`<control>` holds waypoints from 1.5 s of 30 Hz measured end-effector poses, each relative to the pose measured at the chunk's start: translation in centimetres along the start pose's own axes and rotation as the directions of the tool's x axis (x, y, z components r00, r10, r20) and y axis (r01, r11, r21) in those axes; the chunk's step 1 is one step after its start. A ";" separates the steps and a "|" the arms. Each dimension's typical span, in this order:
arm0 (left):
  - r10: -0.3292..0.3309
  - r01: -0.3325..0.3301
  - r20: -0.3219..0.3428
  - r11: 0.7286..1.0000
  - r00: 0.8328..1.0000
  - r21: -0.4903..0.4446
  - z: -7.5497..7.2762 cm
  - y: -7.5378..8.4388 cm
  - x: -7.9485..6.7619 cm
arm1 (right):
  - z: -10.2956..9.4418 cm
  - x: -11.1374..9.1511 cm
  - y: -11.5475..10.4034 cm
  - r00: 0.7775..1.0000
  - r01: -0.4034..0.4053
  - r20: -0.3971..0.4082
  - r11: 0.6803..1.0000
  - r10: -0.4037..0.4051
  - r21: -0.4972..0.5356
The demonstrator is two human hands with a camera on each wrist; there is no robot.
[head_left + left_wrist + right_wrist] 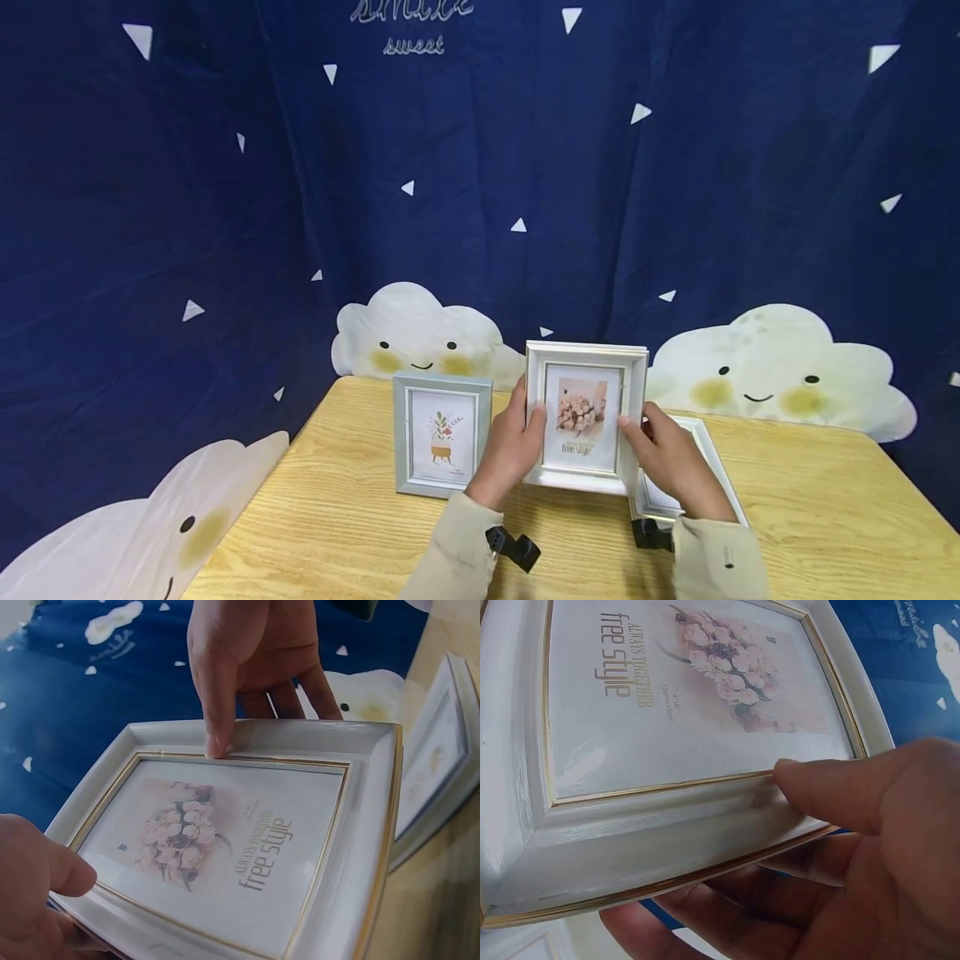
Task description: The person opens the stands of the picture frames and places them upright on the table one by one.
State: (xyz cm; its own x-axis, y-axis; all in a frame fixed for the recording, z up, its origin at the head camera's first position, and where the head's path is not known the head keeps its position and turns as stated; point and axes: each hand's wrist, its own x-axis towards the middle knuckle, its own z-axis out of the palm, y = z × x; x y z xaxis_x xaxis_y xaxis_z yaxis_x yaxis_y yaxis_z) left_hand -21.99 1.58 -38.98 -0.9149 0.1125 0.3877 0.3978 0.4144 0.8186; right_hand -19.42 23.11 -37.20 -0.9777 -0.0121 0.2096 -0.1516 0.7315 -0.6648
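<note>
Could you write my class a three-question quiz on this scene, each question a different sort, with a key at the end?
1. Short answer: What does the picture inside the held white frame show?

2. Multiple choice: In the head view, where is the blue-grey frame relative to the held white frame?
a) to its left
b) to its right
c) directly above it

3. True or false: Only one hand is holding that white frame.

Key:
1. Pink flowers.
2. a
3. False: the left hand and the right hand grip it at opposite sides.
</note>
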 end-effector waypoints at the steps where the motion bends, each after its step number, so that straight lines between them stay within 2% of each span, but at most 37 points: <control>1: 0.007 -0.007 0.000 1.000 1.000 -0.004 -0.1 0.2 0.1 | -0.2 -0.1 -0.2 1.000 0.007 -0.017 1.000 -0.007 -0.012; 8: 0.044 -0.044 -0.012 0.999 0.999 -0.026 -0.8 1.3 0.4 | -0.6 -0.4 -1.1 0.994 0.034 -0.105 0.999 -0.033 0.004; 11: 0.056 -0.056 -0.019 0.998 0.998 -0.026 -1.0 1.6 0.5 | -0.4 -0.3 -1.4 0.991 0.014 -0.133 0.999 -0.008 0.043; 14: 0.064 -0.065 -0.025 0.998 0.998 -0.019 -1.0 1.9 0.6 | -0.2 -0.3 -1.7 0.988 -0.029 -0.146 0.991 0.048 0.132; 20: 0.102 -0.102 -0.009 0.995 0.995 0.008 -1.2 2.3 0.3 | 1.0 0.0 -2.4 0.965 -0.071 -0.211 0.927 0.157 0.367; 24: 0.147 -0.146 -0.001 0.989 0.989 0.030 -1.5 3.0 -0.2 | 1.7 0.3 -2.7 0.945 -0.059 -0.263 0.892 0.195 0.448; 29: 0.205 -0.207 0.036 0.977 0.978 0.051 -2.0 4.0 -0.9 | 2.0 0.5 -2.5 0.932 -0.053 -0.293 0.878 0.216 0.477; 37: 0.279 -0.283 0.117 0.959 0.953 0.023 -2.4 5.2 -1.7 | 2.0 0.7 -2.0 0.926 -0.061 -0.302 0.880 0.226 0.471; 41: 0.298 -0.301 0.154 0.954 0.942 -0.005 -2.6 5.7 -2.1 | 2.2 0.8 -1.8 0.921 -0.065 -0.315 0.890 0.227 0.452; 45: 0.329 -0.329 0.175 0.944 0.928 -0.029 -2.8 6.2 -2.5 | 2.3 0.8 -1.7 0.914 -0.068 -0.343 0.913 0.218 0.402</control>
State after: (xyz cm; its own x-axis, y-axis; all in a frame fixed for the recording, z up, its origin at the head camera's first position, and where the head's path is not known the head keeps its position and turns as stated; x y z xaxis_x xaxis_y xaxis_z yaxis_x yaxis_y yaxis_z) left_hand -17.04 1.33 -33.69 -0.7304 0.3983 0.5548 0.6783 0.3279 0.6576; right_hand -20.28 20.26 -37.53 -0.8767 0.3822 0.2920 -0.1306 0.3952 -0.9093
